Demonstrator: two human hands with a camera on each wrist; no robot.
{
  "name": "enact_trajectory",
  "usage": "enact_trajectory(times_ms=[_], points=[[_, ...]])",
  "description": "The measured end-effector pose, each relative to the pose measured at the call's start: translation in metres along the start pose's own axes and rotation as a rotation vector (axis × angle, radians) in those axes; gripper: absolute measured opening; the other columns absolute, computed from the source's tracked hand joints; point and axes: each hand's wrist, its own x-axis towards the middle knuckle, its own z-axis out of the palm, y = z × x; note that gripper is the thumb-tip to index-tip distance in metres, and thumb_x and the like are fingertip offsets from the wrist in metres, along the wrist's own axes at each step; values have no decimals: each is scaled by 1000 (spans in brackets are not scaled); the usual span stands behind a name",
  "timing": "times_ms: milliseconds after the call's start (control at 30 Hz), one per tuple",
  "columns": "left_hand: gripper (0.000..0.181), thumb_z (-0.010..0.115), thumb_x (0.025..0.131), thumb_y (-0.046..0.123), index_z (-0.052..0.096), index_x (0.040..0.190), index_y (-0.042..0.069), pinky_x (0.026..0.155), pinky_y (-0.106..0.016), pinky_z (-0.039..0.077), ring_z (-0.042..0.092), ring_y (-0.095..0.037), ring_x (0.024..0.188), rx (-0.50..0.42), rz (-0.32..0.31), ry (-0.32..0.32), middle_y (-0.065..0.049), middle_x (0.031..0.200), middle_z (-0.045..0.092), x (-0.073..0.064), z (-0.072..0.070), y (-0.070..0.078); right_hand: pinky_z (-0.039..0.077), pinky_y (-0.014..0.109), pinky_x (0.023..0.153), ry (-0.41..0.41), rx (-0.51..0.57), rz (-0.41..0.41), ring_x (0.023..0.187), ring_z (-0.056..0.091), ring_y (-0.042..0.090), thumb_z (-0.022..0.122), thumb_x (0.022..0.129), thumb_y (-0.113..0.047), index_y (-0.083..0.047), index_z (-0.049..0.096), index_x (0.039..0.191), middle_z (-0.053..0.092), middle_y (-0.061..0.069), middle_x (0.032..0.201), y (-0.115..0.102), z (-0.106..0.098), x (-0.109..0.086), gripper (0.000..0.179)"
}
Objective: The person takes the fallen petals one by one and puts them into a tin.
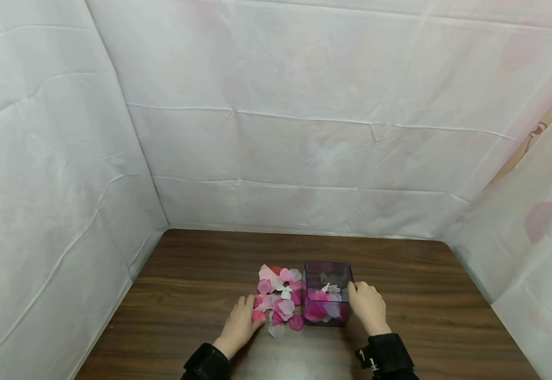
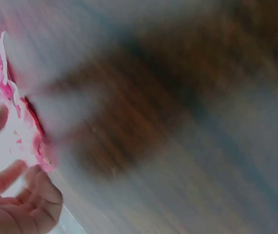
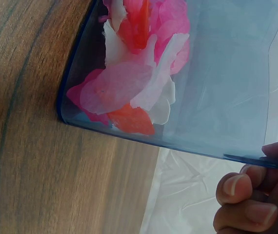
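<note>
Pink, white and red artificial petals (image 1: 283, 306) lie in a loose heap on the table. My left hand (image 1: 240, 322) is at the heap's left edge, its thumb and fingers apart around a bright pink petal (image 1: 258, 315). In the left wrist view the fingers (image 2: 41, 200) are loosely bent beside the petals, and no grip shows. To the right of the heap stands a clear purple-tinted plastic box (image 1: 329, 266) with petals (image 3: 122, 87) in its bottom. My right hand (image 1: 368, 306) pinches the box's right rim between thumb and fingers.
The brown wooden table (image 1: 200, 274) extends around the heap and box. White cloth (image 1: 276, 148) hangs behind the table and along both sides. A black band (image 1: 390, 353) wraps each wrist.
</note>
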Motion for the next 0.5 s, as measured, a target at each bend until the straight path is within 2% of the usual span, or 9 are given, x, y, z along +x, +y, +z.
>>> enact_trajectory(times_ms=[100,167,300,500], points=[[35,78,73,16,56,94,-1,60,-40,47,55,-27,72,6,-54,-14,-13,84,48,2,2,-3,35,35,49,-3,4,14,59,53,22,38,95,-24,-7,52,62,57,9,65,0,0,-1,40],[30,78,72,13,55,86,1,59,-39,46,53,-26,71,1,-68,-24,-11,82,46,3,2,-5,33,33,49,-3,5,20,58,50,21,38,96,-25,-8,50,61,53,7,62,0,0,-1,40],[29,77,71,8,50,80,4,56,-36,42,52,-24,67,-33,-74,-39,-9,78,45,5,2,-6,32,32,49,-8,6,23,57,48,20,38,96,-25,-7,50,62,51,6,61,-1,0,-1,41],[37,76,72,3,44,91,1,58,-41,46,59,-33,67,-85,-69,-45,-15,76,55,8,2,-5,37,36,50,5,0,13,62,57,25,39,95,-25,-5,56,65,62,12,70,-1,0,0,40]])
